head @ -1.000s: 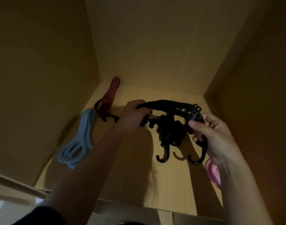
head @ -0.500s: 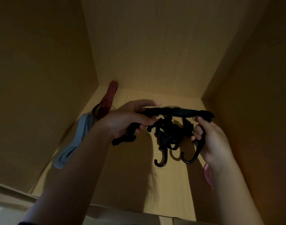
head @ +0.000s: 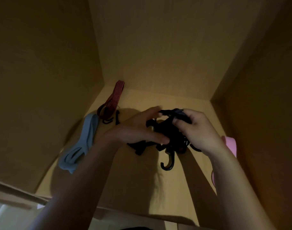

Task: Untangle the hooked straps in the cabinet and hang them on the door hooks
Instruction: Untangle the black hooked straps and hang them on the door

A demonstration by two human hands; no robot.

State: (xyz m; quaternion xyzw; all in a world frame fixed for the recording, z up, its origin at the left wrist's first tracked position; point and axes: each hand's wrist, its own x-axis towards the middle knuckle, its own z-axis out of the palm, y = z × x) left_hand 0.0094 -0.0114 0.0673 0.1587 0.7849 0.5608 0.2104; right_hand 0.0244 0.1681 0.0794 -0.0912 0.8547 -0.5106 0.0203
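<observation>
So the black tangle is up off the cabinet floor, held between both hands roughly over the middle of it, a bit toward the right edge. The left hand has it from the left, fingers over the top band and thumb underneath, pinching the clump. The right hand is curled round the top band on the other side, gripping it.

Count-wise: one black tangle, one blue strap lying folded along the floor's left edge, and one red strap tucked in the back-left corner with small dark hooks at its near end. A pink strap lies by the right edge behind the right wrist (two pink bits show, can't tell if it's one piece).

The tangle is a dark knotted wad of webbing, pretty blurry. One hook dangles clear below it, open end curling up. A second curve peeks out under the right hand, and a loose end sticks out below the left hand.
</observation>
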